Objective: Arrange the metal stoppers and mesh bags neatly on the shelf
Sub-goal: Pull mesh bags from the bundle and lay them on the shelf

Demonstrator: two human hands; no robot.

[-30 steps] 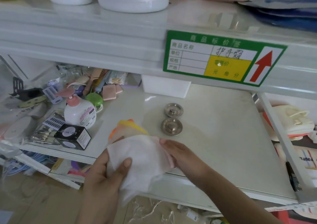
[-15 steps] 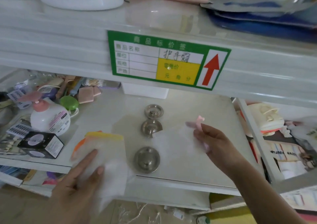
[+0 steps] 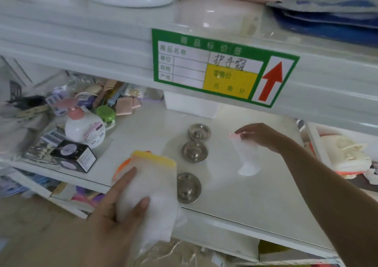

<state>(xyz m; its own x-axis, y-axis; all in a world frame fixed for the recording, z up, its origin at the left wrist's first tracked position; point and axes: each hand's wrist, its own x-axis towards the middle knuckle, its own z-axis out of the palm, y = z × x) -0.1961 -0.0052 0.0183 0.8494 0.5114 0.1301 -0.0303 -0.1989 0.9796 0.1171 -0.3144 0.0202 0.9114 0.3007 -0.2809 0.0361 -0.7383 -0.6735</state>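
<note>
Three round metal stoppers stand in a line on the white shelf [image 3: 255, 195]: the far stopper [image 3: 199, 132], the middle stopper [image 3: 194, 151] and the near stopper [image 3: 188, 187]. My left hand [image 3: 120, 211] holds a stack of white mesh bags [image 3: 152, 187] with yellow and orange top edges, at the shelf's front edge left of the near stopper. My right hand [image 3: 263, 136] pinches the pink top edge of a single white mesh bag [image 3: 246, 156], which hangs down to the shelf right of the stoppers.
Clutter fills the shelf's left side: a pump bottle [image 3: 86, 129], a black box [image 3: 73, 155], a green round case [image 3: 105, 113] and pink sponges [image 3: 124, 106]. A white box [image 3: 192, 107] sits at the back. A green price label [image 3: 223, 68] hangs on the upper shelf.
My hands parted: the right one drew a single pink-edged bag off the stack and carried it right of the stoppers. A third stopper came into view at the shelf front.
</note>
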